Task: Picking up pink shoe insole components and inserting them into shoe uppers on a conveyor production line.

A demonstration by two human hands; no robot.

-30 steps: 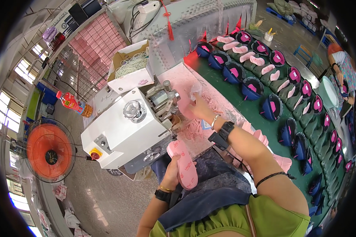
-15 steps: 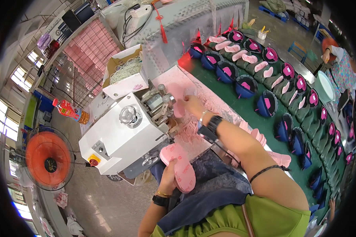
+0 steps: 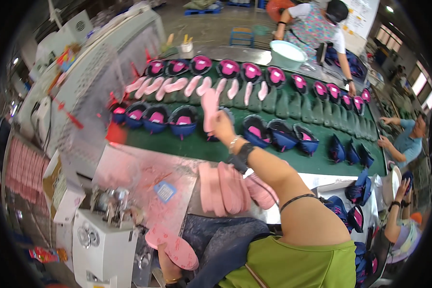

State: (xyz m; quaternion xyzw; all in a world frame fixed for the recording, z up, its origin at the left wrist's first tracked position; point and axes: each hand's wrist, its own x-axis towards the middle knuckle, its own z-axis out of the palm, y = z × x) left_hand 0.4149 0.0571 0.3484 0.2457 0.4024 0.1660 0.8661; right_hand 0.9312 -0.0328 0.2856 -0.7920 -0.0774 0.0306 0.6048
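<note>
My right hand reaches out over the green conveyor belt, closed on one end of a pink insole held upright. Behind it, a row of pale pink insoles lies on dark green foot-shaped pieces. Blue shoe uppers with bright pink linings line the near side of the belt; one is partly hidden behind my right hand. Low by my lap, my left hand grips printed pink insoles from below; how many is unclear.
The white machine stands at the left, by a dusty pink-stained worktop bearing a blue card. Stacked pink insoles sit before me. Across the belt, a person works beside a pale basin; others work at the right.
My view has swung to the right. The right hand has left the machine and moved out over the belt with a pink insole. The left hand keeps its insoles.
</note>
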